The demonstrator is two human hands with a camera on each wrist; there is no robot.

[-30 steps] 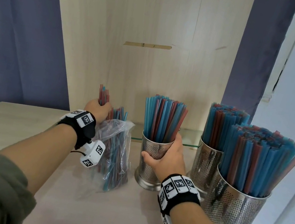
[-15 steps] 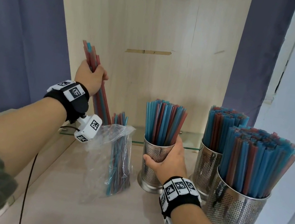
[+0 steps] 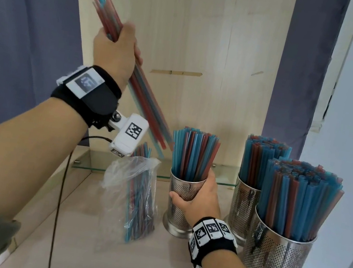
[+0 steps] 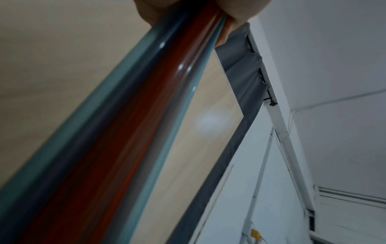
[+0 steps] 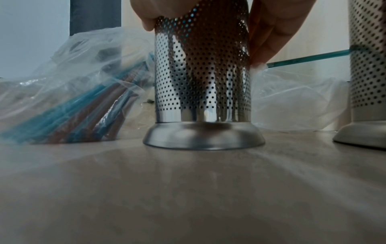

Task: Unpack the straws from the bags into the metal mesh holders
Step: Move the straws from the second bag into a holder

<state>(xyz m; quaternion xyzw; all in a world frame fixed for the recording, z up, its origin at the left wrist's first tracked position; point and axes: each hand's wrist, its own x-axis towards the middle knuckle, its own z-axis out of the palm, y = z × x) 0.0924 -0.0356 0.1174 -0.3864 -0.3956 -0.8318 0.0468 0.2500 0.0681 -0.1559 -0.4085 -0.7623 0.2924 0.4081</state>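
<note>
Straw transfer, mid-step: left hand (image 3: 116,53) gripped a slanted bundle of straws (image 3: 145,105) raised above the bag (image 3: 129,198) on the desk (image 3: 125,263), right hand (image 3: 199,203) clasped the part-filled holder (image 3: 180,193); next, seemingly, lower ends must enter it

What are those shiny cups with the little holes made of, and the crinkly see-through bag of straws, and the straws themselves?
The perforated holder gripped by the right hand looks like polished steel: mirror reflections, punched dots, a brushed flared foot. The clear bag seems thin plastic film: it wrinkles and shows the straws inside. The blue and red straws in the left hand look like glossy, slightly translucent plastic, with sharp highlights.
</note>
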